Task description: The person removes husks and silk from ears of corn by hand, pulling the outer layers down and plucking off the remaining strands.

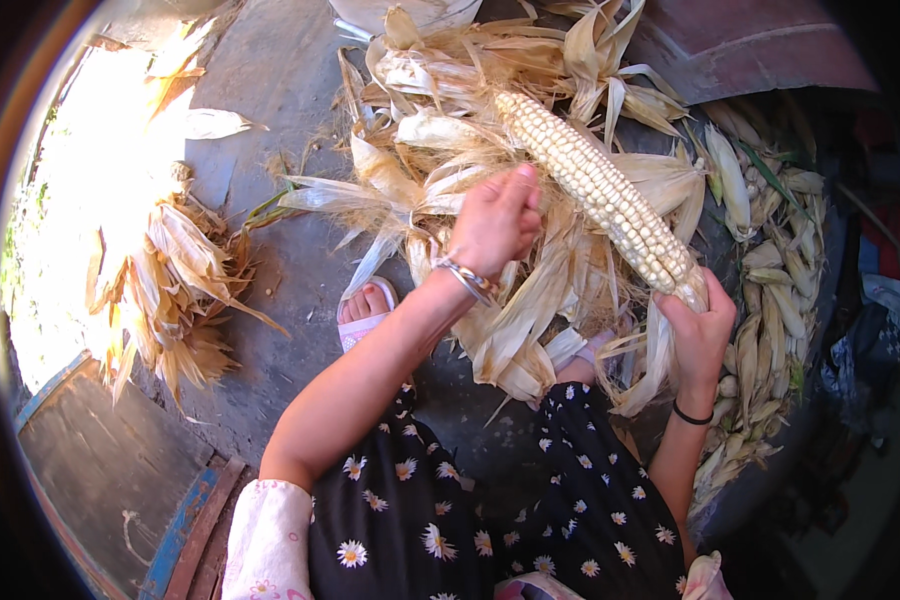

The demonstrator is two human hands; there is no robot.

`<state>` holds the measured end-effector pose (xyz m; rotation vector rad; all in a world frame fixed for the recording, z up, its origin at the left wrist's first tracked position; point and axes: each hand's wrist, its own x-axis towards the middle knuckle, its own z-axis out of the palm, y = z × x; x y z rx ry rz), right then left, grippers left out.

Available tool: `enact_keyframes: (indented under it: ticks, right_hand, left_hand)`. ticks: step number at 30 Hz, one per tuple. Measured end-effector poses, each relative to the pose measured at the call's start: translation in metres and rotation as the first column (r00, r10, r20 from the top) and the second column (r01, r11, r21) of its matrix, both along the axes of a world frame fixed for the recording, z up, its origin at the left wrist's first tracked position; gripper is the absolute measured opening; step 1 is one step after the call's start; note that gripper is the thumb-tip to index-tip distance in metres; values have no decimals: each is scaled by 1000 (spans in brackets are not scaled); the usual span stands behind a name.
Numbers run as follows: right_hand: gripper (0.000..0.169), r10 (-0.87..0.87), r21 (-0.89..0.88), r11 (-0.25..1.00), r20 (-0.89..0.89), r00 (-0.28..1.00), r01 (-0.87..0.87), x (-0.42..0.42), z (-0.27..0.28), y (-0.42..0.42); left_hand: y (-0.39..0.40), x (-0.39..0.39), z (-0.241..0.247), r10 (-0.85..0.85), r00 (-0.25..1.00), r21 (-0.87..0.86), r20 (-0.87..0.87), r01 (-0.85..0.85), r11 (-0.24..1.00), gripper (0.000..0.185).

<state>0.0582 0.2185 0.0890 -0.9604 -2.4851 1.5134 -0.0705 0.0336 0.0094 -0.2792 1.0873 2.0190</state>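
Observation:
My right hand (697,330) grips a husked ear of white corn (596,191) by its stalk end. The ear slants up and to the left, its pale kernels bare, with some peeled husk (656,367) hanging below the hand. My left hand (499,221) is apart from the ear, to its left, fingers curled in and thumb on top. Nothing shows in that hand, though fine strands close by could hide something thin. Under both hands lies a heap of dry husks and brown silk (521,330), spread around my sandalled feet.
Unhusked ears (780,300) fill a container on the right. Another pile of dry husks (187,277) lies on the dark floor (262,97) at left, beside glaring sunlight. A worn wooden panel with blue edging (112,465) stands at lower left. A reddish panel (750,49) juts in at upper right.

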Motion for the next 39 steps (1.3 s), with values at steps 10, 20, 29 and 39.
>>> enact_keyframes:
  ticks: [10,20,29,39]
  right_hand:
    - [28,-50,-45,998,-22,999,49,11,2,12]
    - [28,47,-12,999,10,999,-47,16,16,10]
    - [29,68,12,998,-18,997,-68,27,19,22]
    - [32,125,78,989,37,991,-128,38,22,25]
  left_hand:
    - [-63,-37,-17,458,887,83,57,-461,883,31]
    - [-1,-4,4,-180,926,-147,-333,137,980,36]
    - [-31,-21,-10,355,933,138,-59,-345,928,28]
    - [-17,-14,-4,45,991,123,128,-61,990,51]
